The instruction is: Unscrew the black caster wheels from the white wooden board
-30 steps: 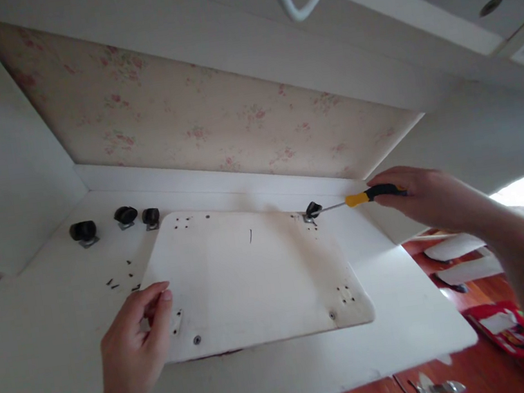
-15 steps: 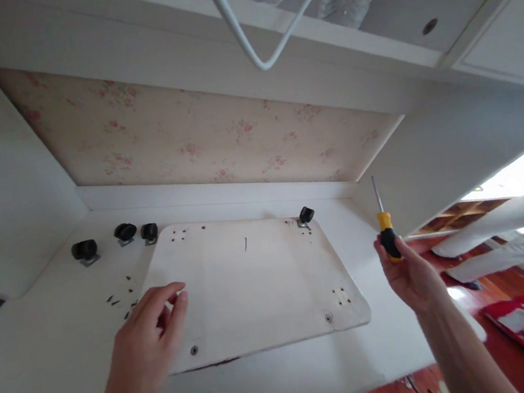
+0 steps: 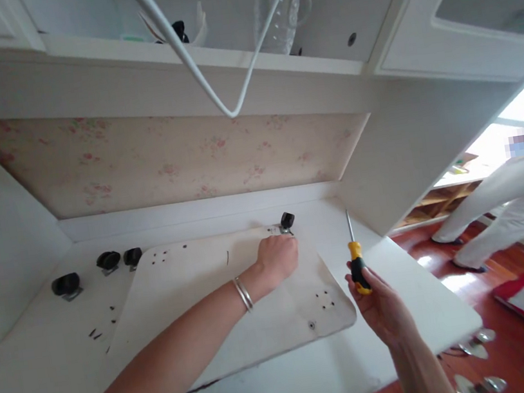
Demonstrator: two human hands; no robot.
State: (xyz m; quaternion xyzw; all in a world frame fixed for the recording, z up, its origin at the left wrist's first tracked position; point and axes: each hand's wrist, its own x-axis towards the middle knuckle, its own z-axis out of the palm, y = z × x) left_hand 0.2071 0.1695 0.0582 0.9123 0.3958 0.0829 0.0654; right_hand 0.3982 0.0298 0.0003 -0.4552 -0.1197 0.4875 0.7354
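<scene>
A white board (image 3: 198, 296) with rounded corners lies flat on a white desk (image 3: 401, 287). One black caster wheel (image 3: 287, 221) stands at the board's far right corner. My left hand (image 3: 277, 256) reaches across the board, fingers curled, right at that caster; whether it grips anything is hidden. My right hand (image 3: 379, 307) holds a screwdriver (image 3: 356, 261) with a yellow and black handle, tip pointing up, to the right of the board.
Three loose black casters (image 3: 66, 284) (image 3: 108, 261) (image 3: 132, 256) stand at the desk's far left, with several small dark screws (image 3: 96, 333) nearby. A white hanger (image 3: 207, 87) dangles from the shelf above. Another person (image 3: 511, 200) stands at the right, over a red floor.
My left hand has moved from the board's near left corner across to the caster at the far right. The right hand pulled the screwdriver off the caster and now holds it upright.
</scene>
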